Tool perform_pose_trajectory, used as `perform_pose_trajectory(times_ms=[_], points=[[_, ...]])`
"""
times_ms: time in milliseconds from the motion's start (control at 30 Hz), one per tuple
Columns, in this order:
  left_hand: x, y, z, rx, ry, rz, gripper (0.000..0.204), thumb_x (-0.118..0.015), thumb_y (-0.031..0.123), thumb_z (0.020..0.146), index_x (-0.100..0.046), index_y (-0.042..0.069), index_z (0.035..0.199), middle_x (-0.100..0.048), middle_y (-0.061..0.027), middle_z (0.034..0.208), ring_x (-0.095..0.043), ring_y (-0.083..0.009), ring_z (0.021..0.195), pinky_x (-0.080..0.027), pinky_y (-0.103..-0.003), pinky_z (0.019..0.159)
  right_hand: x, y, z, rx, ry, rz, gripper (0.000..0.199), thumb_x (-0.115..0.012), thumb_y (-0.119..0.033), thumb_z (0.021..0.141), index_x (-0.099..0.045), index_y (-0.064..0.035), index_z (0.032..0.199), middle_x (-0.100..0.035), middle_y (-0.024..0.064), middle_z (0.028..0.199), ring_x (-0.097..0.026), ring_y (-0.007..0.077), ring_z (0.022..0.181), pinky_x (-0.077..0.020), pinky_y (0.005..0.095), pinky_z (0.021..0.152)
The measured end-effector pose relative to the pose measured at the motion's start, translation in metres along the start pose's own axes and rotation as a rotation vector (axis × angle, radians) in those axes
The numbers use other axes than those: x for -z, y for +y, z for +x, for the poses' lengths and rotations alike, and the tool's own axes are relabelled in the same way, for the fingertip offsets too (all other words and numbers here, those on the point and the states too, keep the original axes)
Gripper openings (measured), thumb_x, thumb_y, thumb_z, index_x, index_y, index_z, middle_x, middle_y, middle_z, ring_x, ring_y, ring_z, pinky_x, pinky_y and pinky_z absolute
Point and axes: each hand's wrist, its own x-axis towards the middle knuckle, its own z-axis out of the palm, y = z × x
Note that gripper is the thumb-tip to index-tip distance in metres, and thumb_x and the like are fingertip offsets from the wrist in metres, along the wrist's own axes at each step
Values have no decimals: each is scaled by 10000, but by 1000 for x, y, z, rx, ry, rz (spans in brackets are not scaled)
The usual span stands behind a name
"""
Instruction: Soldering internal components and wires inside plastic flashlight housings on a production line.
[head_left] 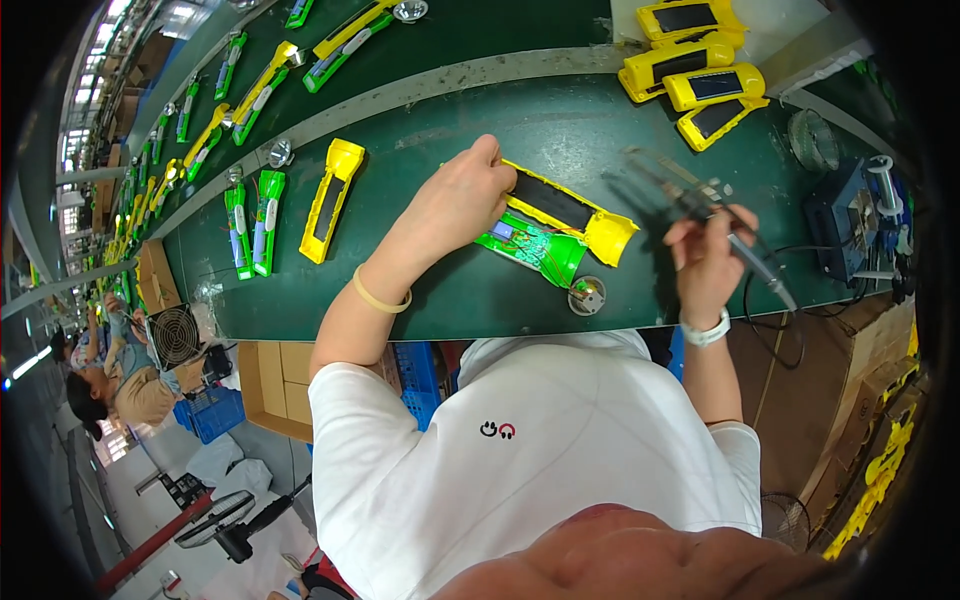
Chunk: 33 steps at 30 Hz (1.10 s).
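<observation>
My left hand (pixel 462 198) presses down on an opened yellow flashlight shell (pixel 572 213) lying on the green bench (pixel 560 120). Beside the shell lies its green inner half (pixel 535 250) with red wires, and a small round silver reflector (pixel 587 296) sits near the bench's front edge. My right hand (pixel 708 255) is held above the bench to the right of the shell, its fingers closed around a soldering iron (pixel 700 200), whose tip points up and left and whose cable trails toward me.
A closed yellow flashlight (pixel 332 198) and green halves (pixel 255 222) lie to the left. Several yellow shells (pixel 695 70) are stacked at the back right. A soldering station with a solder reel (pixel 868 215) stands at far right. Other workers (pixel 115 385) sit along the line.
</observation>
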Motion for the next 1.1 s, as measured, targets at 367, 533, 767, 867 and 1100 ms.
perform_pose_trajectory(times_ms=[367, 533, 767, 867, 1100], points=[[1, 6, 1, 15, 20, 1, 39, -577, 34, 741, -599, 6, 727, -483, -142, 828, -557, -296, 744, -476, -371, 678, -33, 9, -22, -191, -361, -88, 249, -595, -66, 852, -376, -36, 968, -536, 52, 749, -564, 87, 568, -419, 193, 449], [0, 1, -2, 13, -11, 9, 84, -622, 13, 707, -592, 13, 785, -473, -117, 845, -541, -272, 772, -463, -342, 685, -48, 26, -24, -85, -414, -236, 238, -578, -79, 868, -363, -48, 965, -566, 37, 648, -475, 44, 489, -352, 179, 424], [1, -1, -3, 1, 10, -23, 76, -619, 16, 711, -589, 15, 780, -472, -120, 847, -542, -274, 767, -463, -347, 685, -52, 36, -22, 1, -408, -260, 232, -574, -75, 869, -364, -46, 963, -573, 43, 655, -481, 47, 499, -361, 175, 443], [1, -2, -2, -6, 9, -18, 72, -617, 17, 714, -588, 15, 780, -473, -123, 847, -543, -277, 769, -463, -348, 685, -47, 26, -24, -125, -406, -204, 245, -593, -81, 858, -380, -11, 956, -560, 62, 766, -565, 78, 607, -446, 197, 517], [0, -2, -1, -42, 28, 6, 65, -608, 10, 704, -584, 19, 763, -476, -124, 841, -539, -296, 772, -467, -354, 685, -2, 0, 1, 98, -197, 85, 176, -462, -49, 902, -344, -61, 1032, -528, 120, 767, -574, 175, 557, -433, 237, 442]])
